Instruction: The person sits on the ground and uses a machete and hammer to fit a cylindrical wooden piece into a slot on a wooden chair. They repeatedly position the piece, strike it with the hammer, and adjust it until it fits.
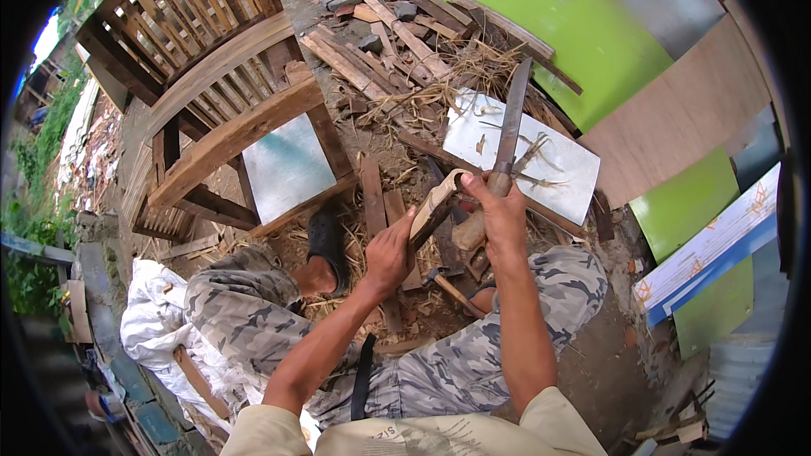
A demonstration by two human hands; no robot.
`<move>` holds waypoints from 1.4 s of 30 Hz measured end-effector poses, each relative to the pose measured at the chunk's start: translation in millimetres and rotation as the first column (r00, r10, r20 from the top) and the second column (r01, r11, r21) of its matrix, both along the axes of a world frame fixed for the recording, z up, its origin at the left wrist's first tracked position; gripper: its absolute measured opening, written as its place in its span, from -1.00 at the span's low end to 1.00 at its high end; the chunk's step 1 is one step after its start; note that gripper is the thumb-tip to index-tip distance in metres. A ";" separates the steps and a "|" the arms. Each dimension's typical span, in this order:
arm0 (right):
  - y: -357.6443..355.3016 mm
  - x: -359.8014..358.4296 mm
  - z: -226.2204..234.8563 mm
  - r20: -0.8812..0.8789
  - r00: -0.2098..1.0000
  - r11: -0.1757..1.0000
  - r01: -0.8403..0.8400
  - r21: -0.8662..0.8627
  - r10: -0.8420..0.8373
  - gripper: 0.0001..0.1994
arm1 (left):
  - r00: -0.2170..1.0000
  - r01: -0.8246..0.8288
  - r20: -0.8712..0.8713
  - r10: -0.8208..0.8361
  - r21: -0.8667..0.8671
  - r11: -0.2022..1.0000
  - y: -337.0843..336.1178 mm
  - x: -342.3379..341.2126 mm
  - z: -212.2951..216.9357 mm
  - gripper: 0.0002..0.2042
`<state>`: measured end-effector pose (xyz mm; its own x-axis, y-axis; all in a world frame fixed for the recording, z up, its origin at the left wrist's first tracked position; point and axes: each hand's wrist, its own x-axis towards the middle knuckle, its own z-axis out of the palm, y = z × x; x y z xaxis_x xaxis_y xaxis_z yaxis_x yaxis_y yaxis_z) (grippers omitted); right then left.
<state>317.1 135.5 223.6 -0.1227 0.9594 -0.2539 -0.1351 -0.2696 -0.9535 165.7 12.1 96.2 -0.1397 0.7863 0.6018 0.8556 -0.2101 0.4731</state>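
Observation:
My left hand (391, 249) is closed round the lower end of a short piece of wood (438, 203), pale along its curved edge and dark on its face. In my right hand (505, 221) is the wooden handle of a machete (512, 114). Its long, dark, straight blade points up and away from me. The thumb of that hand lies close to the top of the wood piece; whether it touches is unclear. Below the hands, between my legs, a hammer (454, 290) with a wooden handle lies on the ground among chips and boards (373, 194).
Wooden slatted chairs (245, 139) stand at the left. Scrap wood (397, 34) is heaped ahead. A white board (553, 156) with wood strips on it lies beyond my right hand. Green panels (562, 13) and plywood (684, 110) lie at the right. A white sack (156, 312) is beside my left leg.

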 end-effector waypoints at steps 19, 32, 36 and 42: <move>-34.6 -2.3 30.7 -0.049 0.994 0.958 -0.084 0.273 0.101 -0.73 | 0.973 -0.216 0.142 0.180 0.299 0.930 30.3 -65.9 122.7 -0.78; -44.3 -3.6 23.4 0.183 0.980 0.949 -0.125 0.290 0.073 -0.72 | 0.945 -0.320 0.013 0.326 -0.166 0.933 88.6 -91.4 46.9 -0.56; -63.9 -8.3 0.8 0.327 0.939 0.897 -0.229 0.377 0.103 -0.73 | 0.954 -0.283 0.052 0.294 -0.160 0.946 85.5 -85.3 40.2 -0.48; -80.5 -30.8 -11.2 0.414 0.899 0.836 -0.334 0.436 0.143 -0.74 | 0.965 -0.236 0.112 0.239 -0.041 0.971 91.0 -78.8 39.8 -0.47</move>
